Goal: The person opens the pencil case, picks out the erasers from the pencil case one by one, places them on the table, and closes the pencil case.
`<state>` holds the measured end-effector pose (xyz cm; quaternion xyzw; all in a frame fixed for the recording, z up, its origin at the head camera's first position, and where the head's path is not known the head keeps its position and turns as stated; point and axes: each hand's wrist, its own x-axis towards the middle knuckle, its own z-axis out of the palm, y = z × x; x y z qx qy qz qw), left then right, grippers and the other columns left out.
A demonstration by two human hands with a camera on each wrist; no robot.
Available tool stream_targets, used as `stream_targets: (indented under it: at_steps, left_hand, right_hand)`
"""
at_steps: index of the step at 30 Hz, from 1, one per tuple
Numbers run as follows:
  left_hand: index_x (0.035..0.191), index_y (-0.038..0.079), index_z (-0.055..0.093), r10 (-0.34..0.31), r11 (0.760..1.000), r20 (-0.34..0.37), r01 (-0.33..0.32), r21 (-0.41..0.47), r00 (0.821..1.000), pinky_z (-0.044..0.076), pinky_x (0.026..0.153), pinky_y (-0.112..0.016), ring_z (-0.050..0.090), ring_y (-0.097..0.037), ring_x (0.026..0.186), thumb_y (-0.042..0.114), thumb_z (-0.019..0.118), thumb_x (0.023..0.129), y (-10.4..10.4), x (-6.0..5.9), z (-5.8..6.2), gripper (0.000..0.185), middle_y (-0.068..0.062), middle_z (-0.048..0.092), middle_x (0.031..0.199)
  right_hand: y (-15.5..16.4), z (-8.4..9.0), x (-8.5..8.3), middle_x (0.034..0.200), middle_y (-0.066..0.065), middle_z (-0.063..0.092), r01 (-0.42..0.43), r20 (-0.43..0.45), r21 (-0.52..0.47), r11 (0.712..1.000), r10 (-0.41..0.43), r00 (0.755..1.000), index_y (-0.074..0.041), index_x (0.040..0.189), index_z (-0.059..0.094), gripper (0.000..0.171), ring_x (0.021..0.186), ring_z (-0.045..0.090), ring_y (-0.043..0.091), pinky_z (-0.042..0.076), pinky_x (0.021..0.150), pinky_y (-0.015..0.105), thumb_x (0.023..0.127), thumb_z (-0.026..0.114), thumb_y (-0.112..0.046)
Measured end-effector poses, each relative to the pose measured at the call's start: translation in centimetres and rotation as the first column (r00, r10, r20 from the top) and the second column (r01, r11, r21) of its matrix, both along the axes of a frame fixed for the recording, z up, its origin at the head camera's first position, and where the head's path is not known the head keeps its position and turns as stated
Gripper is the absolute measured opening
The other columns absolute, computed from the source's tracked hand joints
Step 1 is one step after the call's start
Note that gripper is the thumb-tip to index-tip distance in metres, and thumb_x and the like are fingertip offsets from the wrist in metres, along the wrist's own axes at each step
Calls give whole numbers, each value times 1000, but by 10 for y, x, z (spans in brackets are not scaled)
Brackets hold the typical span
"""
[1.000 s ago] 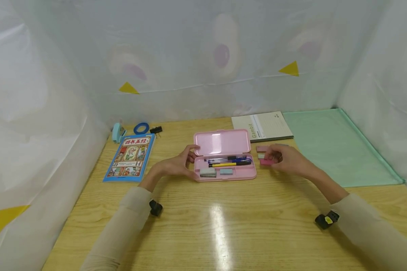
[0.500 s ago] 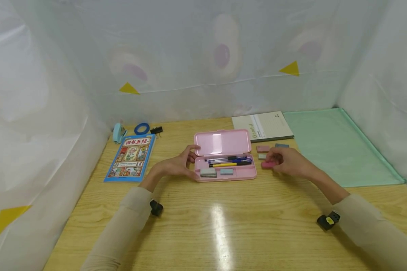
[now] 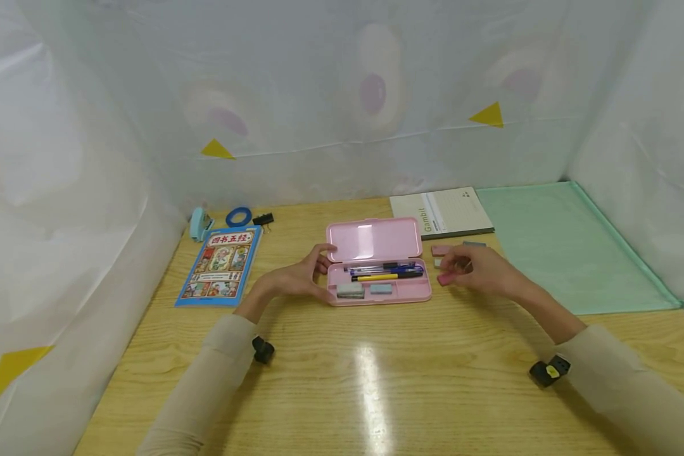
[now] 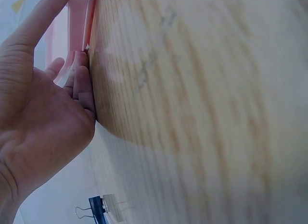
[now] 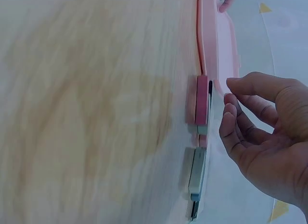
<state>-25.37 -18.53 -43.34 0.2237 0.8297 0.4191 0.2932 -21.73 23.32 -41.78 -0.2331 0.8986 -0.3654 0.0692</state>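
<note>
Pink eraser (image 3: 447,278) sits on the bench (image 3: 376,380) just right of the open pencil case (image 3: 378,261), right hand (image 3: 481,269) over it. Head view suggests the fingers are on the eraser; right wrist view shows otherwise: fingers (image 5: 236,130) loosely curled and slightly spread, just beside the eraser (image 5: 202,105), small gap, nothing held. That view also shows more erasers (image 5: 196,172) lined up behind it, edge-on. Left hand (image 3: 296,278) braces the case's left end: thumb up on the lid, fingers against the base. Left wrist view confirms fingers (image 4: 82,89) pressed on the pink edge (image 4: 79,22), and picks up a binder clip (image 4: 98,209). Only the head view shows inside the case: pens (image 3: 384,272) and two erasers (image 3: 365,290). Farther out: book (image 3: 219,265) left, notebook (image 3: 440,213) and green mat (image 3: 570,247) right.
</note>
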Motion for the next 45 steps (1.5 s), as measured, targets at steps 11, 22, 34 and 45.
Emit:
stream_targets:
  at_steps: [11, 22, 34, 45]
  left_hand:
    - [159, 26, 16, -2, 1000, 3, 2, 8, 1000, 34, 110, -42, 39, -27, 124, 23, 90, 82, 0, -1, 0, 107, -12, 40, 135]
    - [158, 26, 16, -10, 1000, 5, 10, 11, 1000, 34, 109, -42, 40, -27, 123, 22, 89, 83, 0, -2, 0, 105, -13, 40, 134]
    - [159, 25, 16, -3, 1000, 4, 3, 14, 1000, 34, 109, -40, 40, -27, 123, 19, 90, 82, 1, 1, 3, 106, -13, 40, 135]
    - [159, 25, 16, -1, 1000, 0, 1, 6, 1000, 34, 108, -41, 40, -27, 123, 22, 89, 83, 0, 1, 2, 105, -13, 41, 135]
  right_hand:
    - [-42, 1, 7, 102, 4, 68, -121, -9, -66, 990, 120, 993, -6, 109, 75, 21, 89, 59, 18, 53, 78, 30, 89, 78, -1]
    - [-86, -1, 14, 104, 3, 68, -193, 34, -13, 981, 194, 980, -8, 120, 75, 29, 88, 55, 17, 48, 77, 29, 90, 78, -6]
    - [-95, 0, 20, 100, -4, 70, -221, 11, 12, 975, 221, 975, -9, 121, 76, 27, 79, 54, 11, 47, 70, 25, 94, 77, -10]
    - [-99, -6, 19, 109, 2, 73, -216, 17, -18, 976, 216, 976, -5, 120, 75, 24, 87, 58, 12, 51, 78, 28, 96, 70, -4]
